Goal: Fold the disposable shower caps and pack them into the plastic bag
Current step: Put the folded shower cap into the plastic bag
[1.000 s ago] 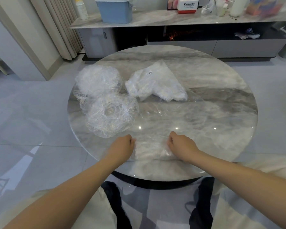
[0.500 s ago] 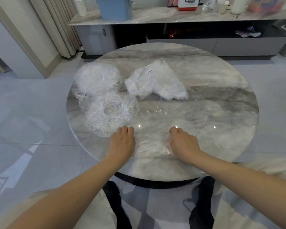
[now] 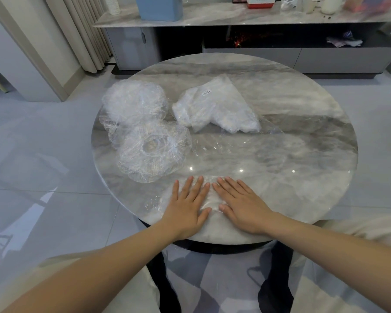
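Folded shower cap (image 3: 209,199) lies flat at the near edge of the round marble table (image 3: 303,154), mostly hidden under both palms. Left hand (image 3: 187,205) and right hand (image 3: 239,204) lie side by side on it, fingers straight and spread, pressing down, gripping nothing.

Film looks very thin, clear, crinkly: likely near weightless, soft, slick on polished stone, and apt to spring open once pressure lifts. Best taken by pinching along a fold edge, not the middle; a hard tug could tear it.

Beyond the hands, toward the table's left, two unfolded caps (image 3: 154,150) sit puffed up, one overlapping the other. Farther in, near the table's centre, the plastic bag (image 3: 215,107) lies with a small label on it, white contents inside, mouth not clear from here.
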Demonstrator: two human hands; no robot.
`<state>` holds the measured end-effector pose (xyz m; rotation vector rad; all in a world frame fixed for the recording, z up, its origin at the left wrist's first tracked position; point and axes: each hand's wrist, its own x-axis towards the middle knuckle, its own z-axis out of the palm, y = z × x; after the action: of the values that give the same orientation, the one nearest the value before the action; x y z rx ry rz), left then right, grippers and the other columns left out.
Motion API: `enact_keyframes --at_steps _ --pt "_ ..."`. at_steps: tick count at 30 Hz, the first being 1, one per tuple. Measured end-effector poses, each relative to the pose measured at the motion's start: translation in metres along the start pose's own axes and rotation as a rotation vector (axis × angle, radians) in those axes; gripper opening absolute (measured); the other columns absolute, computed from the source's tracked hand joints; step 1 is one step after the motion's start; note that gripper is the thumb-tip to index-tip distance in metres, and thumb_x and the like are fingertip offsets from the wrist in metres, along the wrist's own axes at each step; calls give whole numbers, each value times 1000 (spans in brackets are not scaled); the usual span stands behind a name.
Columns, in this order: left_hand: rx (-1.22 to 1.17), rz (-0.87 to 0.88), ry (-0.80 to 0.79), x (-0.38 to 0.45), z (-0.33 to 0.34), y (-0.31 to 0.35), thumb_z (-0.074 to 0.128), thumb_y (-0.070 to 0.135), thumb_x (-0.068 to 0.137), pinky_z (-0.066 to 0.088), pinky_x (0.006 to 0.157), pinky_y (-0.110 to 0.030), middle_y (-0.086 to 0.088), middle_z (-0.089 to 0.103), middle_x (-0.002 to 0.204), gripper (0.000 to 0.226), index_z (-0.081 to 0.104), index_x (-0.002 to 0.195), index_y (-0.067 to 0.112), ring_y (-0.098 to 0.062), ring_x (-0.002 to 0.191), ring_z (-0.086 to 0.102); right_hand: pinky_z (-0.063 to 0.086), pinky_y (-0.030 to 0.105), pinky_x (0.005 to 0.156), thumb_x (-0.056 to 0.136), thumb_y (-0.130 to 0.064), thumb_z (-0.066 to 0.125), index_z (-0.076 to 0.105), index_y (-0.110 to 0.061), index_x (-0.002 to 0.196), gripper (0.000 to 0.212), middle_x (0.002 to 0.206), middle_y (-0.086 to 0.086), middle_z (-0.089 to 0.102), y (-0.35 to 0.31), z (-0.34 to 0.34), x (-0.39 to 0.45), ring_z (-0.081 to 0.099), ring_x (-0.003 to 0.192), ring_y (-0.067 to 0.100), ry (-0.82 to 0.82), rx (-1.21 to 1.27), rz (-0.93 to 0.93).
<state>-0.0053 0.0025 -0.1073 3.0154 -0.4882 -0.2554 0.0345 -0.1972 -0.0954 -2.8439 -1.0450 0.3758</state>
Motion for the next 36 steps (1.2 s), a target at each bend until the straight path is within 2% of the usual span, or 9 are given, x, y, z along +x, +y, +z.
enact_keyframes --at_steps 9,14,18,20,23,26,28,32,36 --pt "-99 58 -74 6 -5 -12 -12 65 76 -22 113 -37 10 -23 155 79 -14 148 32 -10 141 -27 -15 29 115 74 -59 -15 -21 -25 144 78 156 -5 -21 -2 -5 -2 -24 141 10 -87 14 33" --pt "-18 167 -60 12 -16 -31 -15 61 85 -19 113 -32 4 -14 158 72 -2 150 32 -12 142 -20 18 33 114 93 -51 27 14 -18 152 69 160 3 9 -10 -23 -13 14 143 22 -80 -58 3" --pt "183 86 79 14 -28 -31 46 31 95 12 116 -45 -15 13 157 56 30 148 24 -28 145 17 33 30 105 90 -41 50 27 -20 148 66 154 1 22 -11 -34 -24 28 133 20 -135 -2 -68" --pt "203 47 198 17 -30 -29 78 13 62 40 96 -44 -18 54 131 64 60 124 15 -34 114 52 36 29 102 88 -34 53 29 -21 147 65 153 1 25 -11 -36 -28 30 130 20 -164 8 -101" --pt "133 65 277 15 -34 -19 80 1 47 44 70 -32 -7 61 95 57 68 101 11 -24 82 54 36 27 98 88 -26 53 40 -23 142 56 145 -3 39 -10 -38 -27 39 122 18 -146 11 -121" --pt "-133 94 93 6 -36 0 55 15 79 39 93 -27 -2 50 126 55 48 134 17 -20 113 46 38 28 91 88 -28 51 62 -24 123 36 121 -6 61 -11 -37 -21 50 105 17 -36 42 -131" --pt "-248 103 -45 -4 -32 5 44 31 76 26 108 -28 0 38 141 68 36 143 22 -18 129 32 39 29 86 84 -33 46 70 -20 102 33 100 -5 68 -10 -36 -16 52 95 17 7 87 -101" --pt "-508 98 -87 -12 -35 6 56 42 79 18 109 -22 4 34 147 64 43 139 27 -10 137 24 39 24 77 77 -47 33 68 -20 79 44 75 -4 66 -11 -36 -10 52 81 11 26 343 -26" --pt "-766 0 -98 -11 -36 2 58 37 91 30 108 -23 13 48 140 34 60 123 29 -4 132 38 42 29 71 88 -41 54 65 -11 77 34 75 4 64 -15 -38 -6 54 77 13 43 565 86"
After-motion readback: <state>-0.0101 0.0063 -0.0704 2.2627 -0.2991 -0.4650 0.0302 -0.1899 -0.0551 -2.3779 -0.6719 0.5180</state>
